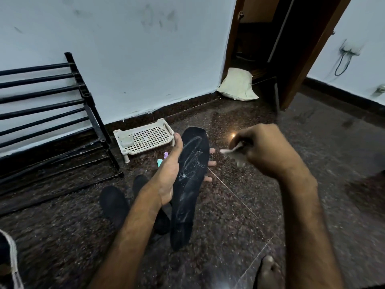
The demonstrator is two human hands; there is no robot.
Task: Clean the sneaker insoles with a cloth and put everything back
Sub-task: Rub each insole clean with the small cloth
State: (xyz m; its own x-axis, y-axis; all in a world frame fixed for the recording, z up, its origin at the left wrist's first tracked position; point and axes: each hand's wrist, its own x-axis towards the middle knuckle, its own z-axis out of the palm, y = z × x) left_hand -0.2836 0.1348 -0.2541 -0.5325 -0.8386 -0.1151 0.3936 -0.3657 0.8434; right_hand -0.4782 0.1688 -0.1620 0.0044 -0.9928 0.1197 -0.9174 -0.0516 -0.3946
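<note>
3 black insoles: 1 held insole (pixel 191 184) in left hand (pixel 168 176), fingers wrapped under, thumb on edge; long axis near-to-far, toe pts away twd wall. 2 floor insoles (pixel 113 203). Right hand (pixel 264 151) pinches 1 blurry white cloth (pixel 231 150).

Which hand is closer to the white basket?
Left. The left hand, holding the insole, is just right of the basket; the right hand, gripping a cloth, is farther right.

Long black foam insole (pixel 190 184) tilted, toe end far, heel near, whitish swirl smears and specks on its face, held by left hand (pixel 168 174). Another black insole (pixel 113 205) flat on floor, near left. Small pale cloth (pixel 231 150) (blurred) pinched in right hand (pixel 264 151), just right of the toe.
</note>
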